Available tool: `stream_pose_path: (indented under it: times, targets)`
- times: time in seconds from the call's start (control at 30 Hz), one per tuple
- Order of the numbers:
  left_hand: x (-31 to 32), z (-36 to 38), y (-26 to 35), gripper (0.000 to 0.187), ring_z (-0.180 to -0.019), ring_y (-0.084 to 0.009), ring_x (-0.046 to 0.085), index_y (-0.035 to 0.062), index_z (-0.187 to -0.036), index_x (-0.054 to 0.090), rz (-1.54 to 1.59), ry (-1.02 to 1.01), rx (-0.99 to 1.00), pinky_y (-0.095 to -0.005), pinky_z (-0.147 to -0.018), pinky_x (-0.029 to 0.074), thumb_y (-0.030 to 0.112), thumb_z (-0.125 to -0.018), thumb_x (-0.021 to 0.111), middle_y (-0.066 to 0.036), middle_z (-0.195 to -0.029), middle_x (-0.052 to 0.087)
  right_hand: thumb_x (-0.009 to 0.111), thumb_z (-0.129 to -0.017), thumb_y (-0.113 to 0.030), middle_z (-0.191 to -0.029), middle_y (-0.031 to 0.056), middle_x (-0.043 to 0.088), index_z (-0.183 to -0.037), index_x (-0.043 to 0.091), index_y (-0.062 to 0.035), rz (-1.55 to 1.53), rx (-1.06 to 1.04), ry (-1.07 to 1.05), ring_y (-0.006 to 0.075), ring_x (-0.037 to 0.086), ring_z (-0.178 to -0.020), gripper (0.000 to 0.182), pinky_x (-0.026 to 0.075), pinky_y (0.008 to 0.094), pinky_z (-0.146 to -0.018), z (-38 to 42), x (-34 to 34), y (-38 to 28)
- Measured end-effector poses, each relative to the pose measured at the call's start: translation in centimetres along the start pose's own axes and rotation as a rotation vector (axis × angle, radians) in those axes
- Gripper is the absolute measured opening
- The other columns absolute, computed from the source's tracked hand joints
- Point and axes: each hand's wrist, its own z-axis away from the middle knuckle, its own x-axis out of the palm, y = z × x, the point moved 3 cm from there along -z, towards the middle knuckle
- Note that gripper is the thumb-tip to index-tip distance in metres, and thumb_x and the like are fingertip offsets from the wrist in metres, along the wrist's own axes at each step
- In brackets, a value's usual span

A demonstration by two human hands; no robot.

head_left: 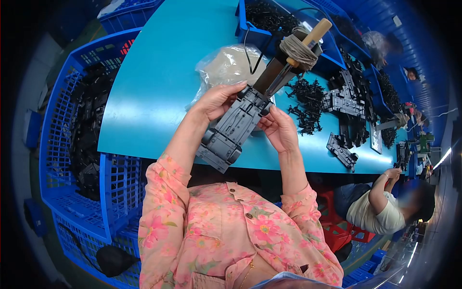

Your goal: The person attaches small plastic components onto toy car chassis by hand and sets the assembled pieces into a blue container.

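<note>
A dark grey plastic car chassis [234, 126] with wheels is held at its upper end between both hands, tilted over the table's near edge. My left hand [222, 100] grips its upper left side, thumb near the wheel. My right hand [279, 126] has its fingertips at the upper right wheel. The chassis's top end meets a dark metal fixture [272, 72], above which stands a wooden stick [315, 36] wrapped in cord. Behind my left hand lies a clear plastic bag [230, 65] with pale contents.
On the turquoise table [159, 96], small black parts [308, 101] and more chassis [344, 101] lie to the right. Blue bins [262, 36] stand at the back. A blue crate [108, 192] of black parts is at left. A co-worker [380, 207] sits at right.
</note>
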Motion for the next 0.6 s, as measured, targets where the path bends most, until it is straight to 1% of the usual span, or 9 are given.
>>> stream_pose_path:
  times: [0.13, 0.4, 0.6]
  targets:
    - [0.1, 0.3, 0.4, 0.025, -0.067, -0.0087, 0.057, 0.0036, -0.093, 0.059, 0.031, 0.025, -0.001, -0.0238, -0.061, 0.049, 0.024, -0.08, 0.066, -0.003, -0.079, 0.061, 0.055, -0.087, -0.022, -0.089, 0.011, 0.063, -0.098, 0.057, 0.0015, 0.021, -0.008, -0.005, 0.0187, 0.061, -0.079, 0.025, 0.049, 0.0332, -0.077, -0.1, 0.1, 0.1]
    - [0.4, 0.6, 0.6, 0.029, -0.071, -0.0102, 0.058, 0.0028, -0.095, 0.058, 0.036, 0.052, 0.027, -0.025, -0.064, 0.051, 0.026, -0.079, 0.067, -0.005, -0.084, 0.061, 0.056, -0.087, -0.023, -0.087, 0.01, 0.063, -0.096, 0.058, 0.0004, 0.019, -0.025, 0.036, 0.0179, 0.06, -0.078, 0.025, 0.048, 0.0318, -0.075, -0.4, 0.2, 0.4]
    - [-0.1, 0.2, 0.6, 0.031, -0.071, -0.011, 0.058, 0.0017, -0.095, 0.058, 0.029, 0.038, 0.008, -0.0257, -0.062, 0.052, 0.027, -0.079, 0.067, -0.006, -0.081, 0.06, 0.056, -0.087, -0.024, -0.086, 0.01, 0.063, -0.096, 0.058, 0.0005, 0.024, -0.035, 0.024, 0.0175, 0.06, -0.078, 0.026, 0.048, 0.0315, -0.075, -0.1, 1.1, 0.0]
